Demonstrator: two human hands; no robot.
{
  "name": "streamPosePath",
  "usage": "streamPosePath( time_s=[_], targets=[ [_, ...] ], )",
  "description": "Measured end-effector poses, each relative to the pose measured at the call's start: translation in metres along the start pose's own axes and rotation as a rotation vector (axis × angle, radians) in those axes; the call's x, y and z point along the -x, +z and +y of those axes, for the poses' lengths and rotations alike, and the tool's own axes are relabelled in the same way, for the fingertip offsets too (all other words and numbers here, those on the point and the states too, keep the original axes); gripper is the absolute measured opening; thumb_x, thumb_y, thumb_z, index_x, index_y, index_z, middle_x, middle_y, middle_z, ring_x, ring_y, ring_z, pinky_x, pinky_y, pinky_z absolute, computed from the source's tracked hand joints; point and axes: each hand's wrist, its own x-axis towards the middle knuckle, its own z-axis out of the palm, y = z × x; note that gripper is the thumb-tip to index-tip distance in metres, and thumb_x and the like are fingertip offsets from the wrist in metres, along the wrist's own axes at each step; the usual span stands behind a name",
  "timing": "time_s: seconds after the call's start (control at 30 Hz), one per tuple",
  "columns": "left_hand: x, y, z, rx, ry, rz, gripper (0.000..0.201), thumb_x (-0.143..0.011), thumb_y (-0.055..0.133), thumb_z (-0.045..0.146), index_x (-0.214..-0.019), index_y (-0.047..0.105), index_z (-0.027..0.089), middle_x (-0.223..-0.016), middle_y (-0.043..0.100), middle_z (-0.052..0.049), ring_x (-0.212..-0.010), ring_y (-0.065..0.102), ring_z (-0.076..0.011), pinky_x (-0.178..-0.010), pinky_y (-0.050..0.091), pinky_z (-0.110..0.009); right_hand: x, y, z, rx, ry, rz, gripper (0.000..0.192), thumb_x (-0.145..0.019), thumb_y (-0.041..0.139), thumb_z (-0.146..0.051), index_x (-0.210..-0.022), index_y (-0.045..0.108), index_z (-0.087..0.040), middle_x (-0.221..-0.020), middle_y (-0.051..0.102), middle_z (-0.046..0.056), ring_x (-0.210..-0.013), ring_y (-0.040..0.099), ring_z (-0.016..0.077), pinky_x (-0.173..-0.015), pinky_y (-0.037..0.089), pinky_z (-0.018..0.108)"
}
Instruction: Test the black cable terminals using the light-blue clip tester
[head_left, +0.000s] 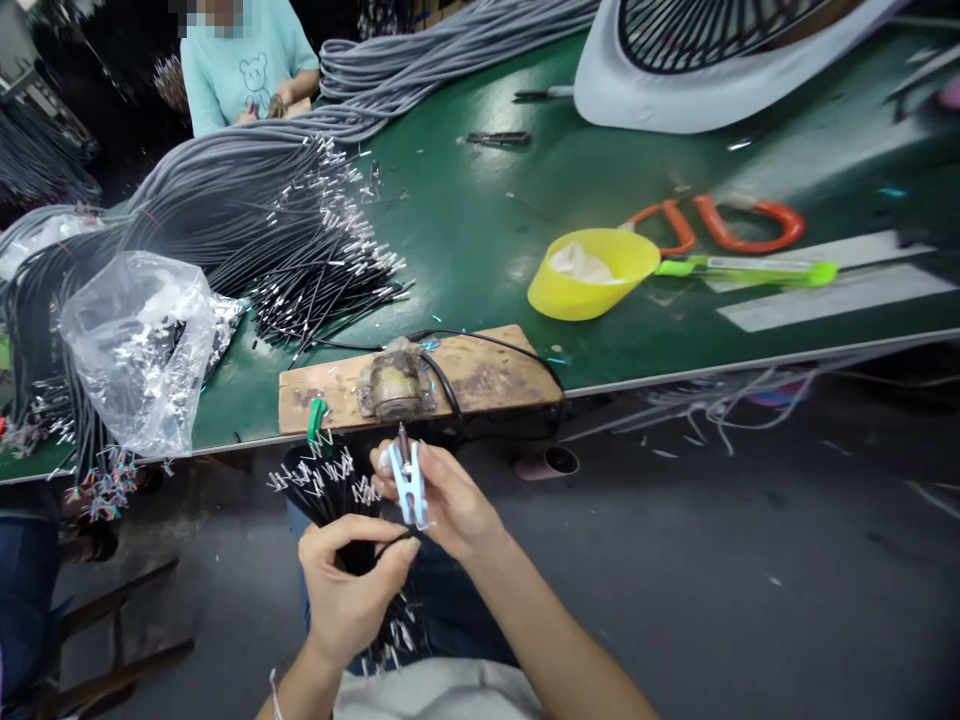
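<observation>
a bundle of thin black wires (330, 490) w/ bare metal ends is held below the near edge of the bench (480, 220), over the lap. the left hand (349, 590) is closed round the bundle, thumb and forefinger pinched on a single black wire. the right hand (442, 495) is wrapped on a white clip-like tool (409, 485) w/ a thin metal tip pointing up; grip tight on it, just beside the wire ends. a wooden block (420, 385) w/ a small metal fixture (394, 385) is set at the near edge of the bench, directly above the hands, a black cable looped over it and a green clip (317, 420) at its front left. a clear plastic bag (139, 345) lies at the near left edge, next to a big fan of black wires (300, 250) spread toward the far left. a yellow funnel (589, 270) w/ a green handle is seen mid-bench, orange-handled scissors (720, 225) just behind it, a white fan (720, 60) at the far right. a 2nd person in a teal shirt (244, 60) is seated at the far left edge.
</observation>
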Motion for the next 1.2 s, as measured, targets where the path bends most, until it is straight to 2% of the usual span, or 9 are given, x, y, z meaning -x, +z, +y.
streamPosePath(
  time_s=[0.17, 0.37, 0.63, 0.7, 0.8, 0.9, 1.03, 1.1, 1.2],
  targets=[
    [0.002, 0.000, -0.002, -0.009, -0.030, -0.020, 0.004, -0.068, 0.067, 0.016, -0.064, 0.069, 0.016, -0.056, 0.068, -0.001, -0.049, 0.059, -0.0131, -0.052, 0.047, -0.025, -0.003, -0.015, 0.004, 0.014, 0.092, 0.010, 0.049, -0.062, 0.062, -0.065, -0.071, 0.070, -0.017, -0.059, 0.062, 0.002, -0.058, 0.056, 0.0119, -0.053, 0.045, 0.021],
    [0.010, -0.004, -0.004, 0.010, -0.082, -0.068, 0.004, -0.067, 0.067, 0.016, -0.064, 0.069, 0.017, -0.055, 0.067, -0.002, -0.050, 0.060, -0.0137, -0.053, 0.047, -0.025, 0.014, -0.043, 0.017, 0.178, -0.016, 0.077, 0.038, -0.067, 0.063, -0.058, -0.072, 0.069, -0.021, -0.059, 0.062, 0.001, -0.056, 0.055, 0.0142, -0.056, 0.045, 0.025],
    [0.020, -0.005, -0.019, 0.032, -0.125, -0.089, 0.007, -0.070, 0.066, 0.020, -0.066, 0.070, 0.015, -0.061, 0.070, -0.003, -0.056, 0.063, -0.0153, -0.056, 0.051, -0.025, 0.051, -0.025, 0.008, 0.858, -0.444, -0.073, 0.016, -0.076, 0.064, -0.034, -0.082, 0.068, -0.019, -0.071, 0.062, 0.004, -0.065, 0.054, 0.0156, -0.058, 0.044, 0.027],
    [0.025, -0.004, -0.020, 0.007, -0.117, -0.055, 0.004, -0.068, 0.067, 0.017, -0.067, 0.071, 0.016, -0.064, 0.072, -0.004, -0.059, 0.065, -0.0171, -0.060, 0.052, -0.026, 0.054, -0.017, 0.006, 0.979, -0.594, -0.037, 0.004, -0.076, 0.065, -0.023, -0.073, 0.065, -0.019, -0.064, 0.060, 0.002, -0.062, 0.052, 0.0149, -0.057, 0.042, 0.026],
    [0.033, 0.001, -0.020, -0.031, -0.097, 0.018, 0.008, -0.067, 0.067, 0.014, -0.071, 0.073, 0.018, -0.069, 0.073, -0.004, -0.064, 0.067, -0.0194, -0.068, 0.054, -0.030, 0.056, -0.012, 0.013, 1.013, -0.704, 0.108, 0.015, -0.077, 0.062, -0.018, -0.062, 0.059, -0.019, -0.055, 0.054, 0.000, -0.055, 0.048, 0.0133, -0.053, 0.040, 0.024],
    [0.038, 0.006, -0.020, -0.034, -0.079, 0.075, 0.015, -0.073, 0.062, 0.017, -0.081, 0.074, 0.021, -0.078, 0.074, -0.004, -0.073, 0.069, -0.0207, -0.076, 0.054, -0.032, 0.061, -0.016, 0.025, 0.894, -0.552, 0.137, 0.018, -0.082, 0.055, -0.032, -0.070, 0.061, -0.021, -0.061, 0.056, 0.002, -0.057, 0.053, 0.0140, -0.053, 0.045, 0.023],
    [0.040, 0.012, -0.024, -0.029, -0.064, 0.121, 0.025, -0.082, 0.054, 0.021, -0.101, 0.070, 0.021, -0.094, 0.073, -0.006, -0.086, 0.068, -0.0216, -0.083, 0.052, -0.032, 0.070, -0.019, 0.037, 0.775, -0.106, -0.167, 0.056, -0.069, 0.064, -0.051, -0.115, 0.054, -0.019, -0.094, 0.064, 0.010, -0.087, 0.062, 0.0228, -0.078, 0.050, 0.033],
    [0.041, 0.013, -0.027, -0.030, -0.049, 0.108, 0.025, -0.084, 0.052, 0.023, -0.102, 0.069, 0.021, -0.093, 0.073, -0.006, -0.086, 0.067, -0.0208, -0.082, 0.052, -0.032, 0.073, -0.016, 0.038, 0.800, 0.067, -0.280, 0.073, -0.063, 0.072, -0.040, -0.126, 0.044, -0.018, -0.103, 0.064, 0.010, -0.094, 0.061, 0.0253, -0.084, 0.049, 0.036],
    [0.042, 0.010, -0.028, -0.027, 0.000, 0.008, 0.023, -0.086, 0.050, 0.027, -0.097, 0.069, 0.019, -0.079, 0.072, -0.005, -0.071, 0.066, -0.0158, -0.070, 0.054, -0.029, 0.073, -0.009, 0.037, 0.824, 0.161, -0.370, 0.067, -0.062, 0.072, -0.024, -0.124, 0.046, -0.018, -0.100, 0.066, 0.008, -0.089, 0.063, 0.0244, -0.079, 0.051, 0.036]
  ],
)
